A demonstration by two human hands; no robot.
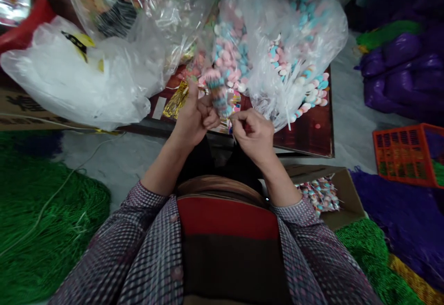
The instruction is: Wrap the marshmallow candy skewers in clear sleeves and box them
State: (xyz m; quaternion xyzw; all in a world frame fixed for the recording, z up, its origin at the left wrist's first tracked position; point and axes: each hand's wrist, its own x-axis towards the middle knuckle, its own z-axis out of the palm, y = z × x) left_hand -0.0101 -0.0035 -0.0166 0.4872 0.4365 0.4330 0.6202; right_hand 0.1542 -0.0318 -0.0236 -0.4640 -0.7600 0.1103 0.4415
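Note:
Between my hands, over the front edge of the dark red table (305,131), is a blurred bundle of pink, white and blue discs (217,93). My left hand (197,114) is closed on the bundle's left side, with the thumb raised. At the bundle's lower end my right hand (253,131) pinches something too small to make out. Behind the bundle, more pink, blue and white discs (229,51) lie in clear plastic bags. Gold tinsel strips (176,101) rest on the table left of my left hand.
White plastic bags (90,83) cover the table's left side. A cardboard box (348,198) of small wrapped pieces stands at the lower right. Green strands (45,222) lie at the left, purple strands (402,222) at the right, near an orange crate (402,155).

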